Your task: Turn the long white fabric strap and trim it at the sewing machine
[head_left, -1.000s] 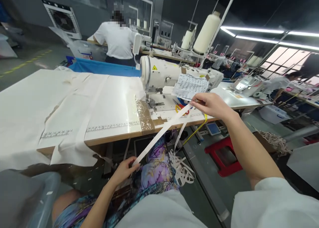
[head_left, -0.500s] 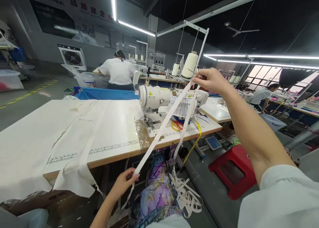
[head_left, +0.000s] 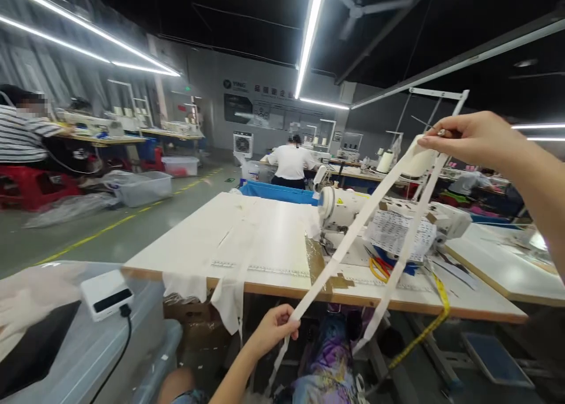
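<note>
A long white fabric strip (head_left: 353, 232) runs slantwise between my two hands. My left hand (head_left: 274, 329) pinches it low down, in front of the table edge, with a loose tail hanging below the fingers. Raised at the right, my right hand (head_left: 474, 134) grips the strip's upper bend, from which a second length drops toward my lap. A thin pointed metal tool (head_left: 421, 122) also sticks out of the right fingers; its kind cannot be made out. Behind the strip stands a white sewing machine (head_left: 342, 209), partly covered by a printed sheet (head_left: 392, 230).
White cloth (head_left: 227, 301) hangs over the front edge of the sewing table (head_left: 269, 227). Orange-handled scissors (head_left: 377, 270) and a yellow tape measure (head_left: 440, 298) lie right of the strip. A plastic bin (head_left: 154, 310) carries a white device (head_left: 106, 295). Co-workers sit farther back.
The view has swung left, bringing the plastic bin and a person in stripes into sight. Both hands keep their hold on the strip, which stays stretched between them.
</note>
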### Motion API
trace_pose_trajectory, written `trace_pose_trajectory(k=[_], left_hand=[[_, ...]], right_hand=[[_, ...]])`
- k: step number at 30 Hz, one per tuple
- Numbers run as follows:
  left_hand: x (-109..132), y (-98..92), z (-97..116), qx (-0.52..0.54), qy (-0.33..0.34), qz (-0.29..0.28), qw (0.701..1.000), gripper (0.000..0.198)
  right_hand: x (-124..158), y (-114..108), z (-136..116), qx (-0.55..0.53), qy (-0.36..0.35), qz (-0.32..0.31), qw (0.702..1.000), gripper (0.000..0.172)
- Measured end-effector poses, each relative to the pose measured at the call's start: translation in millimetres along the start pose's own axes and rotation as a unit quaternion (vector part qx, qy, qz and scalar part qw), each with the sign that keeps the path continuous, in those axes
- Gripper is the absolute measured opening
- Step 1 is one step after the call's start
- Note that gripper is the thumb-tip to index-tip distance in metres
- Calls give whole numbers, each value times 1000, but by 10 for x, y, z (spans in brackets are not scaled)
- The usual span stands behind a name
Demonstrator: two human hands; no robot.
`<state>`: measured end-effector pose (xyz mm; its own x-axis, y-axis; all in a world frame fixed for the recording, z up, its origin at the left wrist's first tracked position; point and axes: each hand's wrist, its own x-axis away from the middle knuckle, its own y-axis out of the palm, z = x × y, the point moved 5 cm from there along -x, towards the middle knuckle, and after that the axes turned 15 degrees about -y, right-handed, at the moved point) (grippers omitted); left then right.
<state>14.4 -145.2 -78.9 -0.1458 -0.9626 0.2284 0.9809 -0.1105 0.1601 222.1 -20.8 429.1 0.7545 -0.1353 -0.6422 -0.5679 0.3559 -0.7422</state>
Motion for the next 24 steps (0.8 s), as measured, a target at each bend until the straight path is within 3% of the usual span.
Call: trace_pose_trajectory(k=[5, 10, 15, 19, 24], left_hand=[[185, -18, 208, 27, 22, -17, 999, 44], [331, -170, 713, -1, 55, 14, 998, 41], [401, -218, 1053, -20, 87, 22, 996, 35], [369, -135, 1037, -30, 76, 29, 996, 36], [220, -56, 793, -15, 49, 33, 998, 39]], right_hand=[[-205, 243, -166, 77, 139, -51, 986, 13], [-398, 542, -332, 9, 90, -74, 993, 13], [-498, 641, -378, -53, 56, -68, 995, 22], [-611, 646, -493, -83, 20, -67, 994, 25], [-732, 723, -630, -82, -5, -72, 994, 31]])
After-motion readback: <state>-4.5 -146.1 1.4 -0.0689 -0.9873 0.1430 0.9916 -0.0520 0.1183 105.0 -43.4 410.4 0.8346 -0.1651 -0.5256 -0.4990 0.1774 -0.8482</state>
